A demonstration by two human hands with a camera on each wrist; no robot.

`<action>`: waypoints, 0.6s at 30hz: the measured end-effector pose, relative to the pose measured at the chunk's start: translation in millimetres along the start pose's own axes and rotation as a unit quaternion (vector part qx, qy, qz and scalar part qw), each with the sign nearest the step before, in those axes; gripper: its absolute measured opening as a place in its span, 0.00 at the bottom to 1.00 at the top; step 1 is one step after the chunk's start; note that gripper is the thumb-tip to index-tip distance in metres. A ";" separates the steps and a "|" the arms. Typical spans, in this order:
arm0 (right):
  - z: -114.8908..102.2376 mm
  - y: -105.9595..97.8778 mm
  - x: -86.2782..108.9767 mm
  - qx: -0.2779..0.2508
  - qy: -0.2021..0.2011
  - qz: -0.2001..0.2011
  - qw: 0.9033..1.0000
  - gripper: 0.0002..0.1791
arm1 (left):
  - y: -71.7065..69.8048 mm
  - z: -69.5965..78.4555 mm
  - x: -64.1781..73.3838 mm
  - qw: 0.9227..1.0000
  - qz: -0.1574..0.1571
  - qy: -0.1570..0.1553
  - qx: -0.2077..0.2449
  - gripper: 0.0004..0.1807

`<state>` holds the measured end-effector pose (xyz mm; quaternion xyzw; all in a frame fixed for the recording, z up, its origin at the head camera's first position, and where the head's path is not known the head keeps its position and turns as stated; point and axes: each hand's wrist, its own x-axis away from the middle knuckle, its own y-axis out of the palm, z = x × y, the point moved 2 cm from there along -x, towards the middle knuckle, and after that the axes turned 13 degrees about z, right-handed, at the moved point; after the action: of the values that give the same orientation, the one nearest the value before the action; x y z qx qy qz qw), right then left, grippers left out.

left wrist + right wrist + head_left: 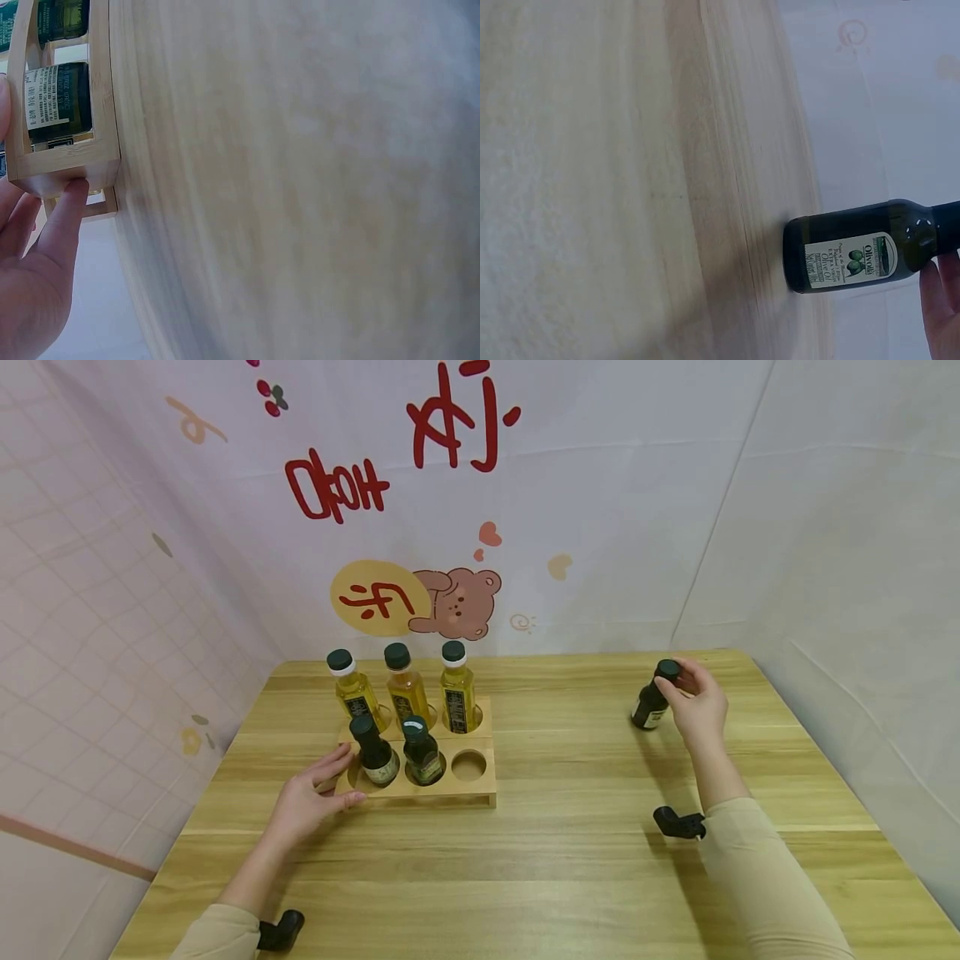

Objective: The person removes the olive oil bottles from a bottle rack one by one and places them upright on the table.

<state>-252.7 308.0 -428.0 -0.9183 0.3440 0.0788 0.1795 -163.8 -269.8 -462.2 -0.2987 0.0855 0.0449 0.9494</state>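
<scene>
In the head view, my right hand (697,703) pinches a small dark olive oil bottle (648,706) near its green cap. The bottle leans slightly; whether its base touches the table I cannot tell. Its olive label faces the right wrist view, where the bottle (847,251) lies sideways across the picture. My left hand (311,793) grips the left end of a wooden bottle rack (450,791), thumb at the front corner. Two dark bottles, one at left (377,756) and one in the middle (423,756), stand in its front row. A round hole (468,766) is at front right.
Three yellow oil bottles with green caps, left (356,693), middle (407,693) and right (457,689), fill the rack's back row. The wooden table (555,860) ends at a printed white cloth (622,527) behind. Black wrist mounts sit by both sleeves.
</scene>
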 end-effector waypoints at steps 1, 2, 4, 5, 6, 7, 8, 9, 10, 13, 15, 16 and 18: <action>0.4 -0.1 0.2 0.001 0.003 0.001 1.000 0.28 | 0.0 -0.1 0.0 1.000 0.000 0.000 0.001 0.42; 1.0 -0.3 0.3 0.003 0.006 0.003 1.000 0.28 | 0.0 -0.1 0.0 1.000 0.000 0.000 0.001 0.42; 1.6 -0.8 0.5 0.005 0.011 0.005 1.000 0.29 | -0.1 -0.1 -0.1 1.000 0.001 0.000 0.003 0.42; 1.6 -1.0 0.6 0.006 0.011 0.007 1.000 0.29 | -0.1 -0.2 -0.1 1.000 0.001 0.000 0.003 0.42; 1.5 -1.1 1.0 0.007 0.009 0.009 1.000 0.29 | -0.3 -0.1 -0.1 1.000 0.001 0.001 0.002 0.42; 1.3 -1.3 1.3 0.007 0.008 0.008 1.000 0.29 | -0.3 -0.3 -0.1 1.000 0.002 0.000 0.003 0.42; 1.0 -1.4 1.5 0.008 0.005 0.008 1.000 0.29 | -0.3 -0.5 0.0 1.000 0.003 0.000 0.003 0.42; 0.9 -1.7 1.8 0.007 0.004 0.007 1.000 0.29 | -0.4 -0.7 0.0 1.000 0.003 0.001 0.003 0.41; 0.6 -1.9 2.4 0.006 0.003 0.006 1.000 0.30 | -0.4 -1.0 0.1 1.000 0.004 0.001 0.004 0.41; 1.2 -3.9 3.9 0.004 0.008 0.001 1.000 0.31 | 0.0 -2.1 0.1 1.000 0.004 0.002 0.005 0.41; 2.6 -6.4 5.5 0.001 0.015 -0.002 1.000 0.32 | -0.1 -2.2 -0.1 1.000 0.005 0.004 0.005 0.41; 3.2 -7.9 6.4 -0.001 0.018 -0.003 1.000 0.32 | 0.1 -2.6 -0.2 1.000 0.004 0.004 0.005 0.41; 5.1 -10.9 7.9 -0.006 0.025 -0.002 1.000 0.33 | 0.2 -2.5 -0.3 1.000 0.005 0.005 0.004 0.41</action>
<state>-239.7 312.8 -431.8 -0.9219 0.3457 0.0574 0.1655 -164.4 -271.0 -464.3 -0.2946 0.0922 0.0473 0.9500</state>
